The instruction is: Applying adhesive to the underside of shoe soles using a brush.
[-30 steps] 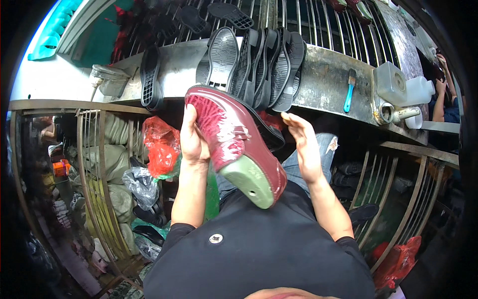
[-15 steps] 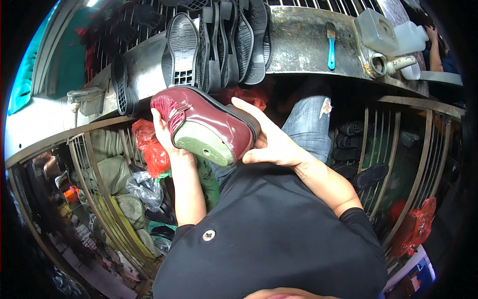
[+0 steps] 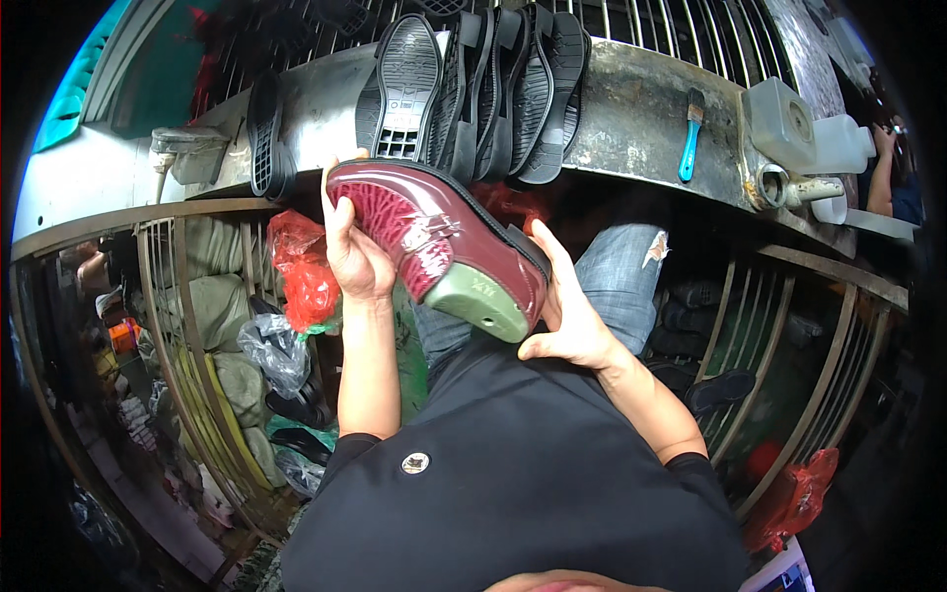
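Note:
A glossy dark red shoe (image 3: 483,242) with a red patterned front and a strap hangs in the air above my lap. Filling its opening is a pale green shoe last (image 3: 483,304), and a black sole runs along its far edge. My left hand (image 3: 363,255) grips the toe end, thumb on the near side and fingers round the far side. At the heel, my right hand (image 3: 572,321) is cupped against the back, its thumb apart from the shoe.
Several black soles (image 3: 409,84) stand on the metal bench (image 3: 636,113) ahead. To their right lie a blue-handled brush (image 3: 692,138) and plastic containers (image 3: 779,118). Barred racks flank me; red bags (image 3: 301,261) hang at the left. Another person's hand (image 3: 881,143) shows far right.
The shoe has turned, its heel swinging right and nearer me, so more of the patterned front shows. My left hand has shifted around the toe. My right thumb has come off the heel.

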`<act>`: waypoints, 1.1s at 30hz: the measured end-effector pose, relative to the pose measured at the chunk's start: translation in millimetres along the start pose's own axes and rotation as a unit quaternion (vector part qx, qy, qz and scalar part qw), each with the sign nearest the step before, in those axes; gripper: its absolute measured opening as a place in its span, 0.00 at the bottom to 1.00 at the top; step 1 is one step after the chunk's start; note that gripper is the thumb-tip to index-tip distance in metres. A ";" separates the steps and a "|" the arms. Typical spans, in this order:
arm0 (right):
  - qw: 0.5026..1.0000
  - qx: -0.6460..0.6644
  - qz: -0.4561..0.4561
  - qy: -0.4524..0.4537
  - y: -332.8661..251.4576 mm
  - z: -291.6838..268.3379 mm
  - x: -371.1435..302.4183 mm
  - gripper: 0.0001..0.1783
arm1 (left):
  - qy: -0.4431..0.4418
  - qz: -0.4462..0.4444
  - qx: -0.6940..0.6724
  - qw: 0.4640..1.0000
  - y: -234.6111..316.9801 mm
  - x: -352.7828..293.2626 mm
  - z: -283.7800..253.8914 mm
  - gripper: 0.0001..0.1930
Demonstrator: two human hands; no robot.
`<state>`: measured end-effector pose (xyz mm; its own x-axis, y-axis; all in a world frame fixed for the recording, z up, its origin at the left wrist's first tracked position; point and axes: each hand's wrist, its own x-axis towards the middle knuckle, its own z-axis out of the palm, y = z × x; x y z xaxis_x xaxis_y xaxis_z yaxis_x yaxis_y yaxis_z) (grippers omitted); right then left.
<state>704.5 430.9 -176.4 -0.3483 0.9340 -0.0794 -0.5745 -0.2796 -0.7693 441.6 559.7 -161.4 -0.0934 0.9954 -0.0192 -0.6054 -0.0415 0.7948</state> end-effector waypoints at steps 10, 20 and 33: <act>0.998 -0.031 -0.004 0.057 29.9 -33.7 -20.3 0.77 | -0.112 -0.051 0.030 0.992 -2.5 -1.8 38.8 0.38; 0.995 -0.026 -0.018 0.090 26.5 -46.0 -32.6 0.78 | -0.177 -0.125 0.111 0.970 -5.7 12.6 74.0 0.40; 0.980 0.124 0.067 0.142 6.2 -52.4 -67.5 0.53 | -0.310 -0.429 -0.153 0.834 -20.9 95.9 87.8 0.48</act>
<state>763.3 377.7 -209.1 -0.2333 0.8998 -0.3687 -0.7124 -0.4162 -0.5651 514.7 663.7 -126.6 0.8484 0.5181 -0.1085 -0.4208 0.7845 0.4556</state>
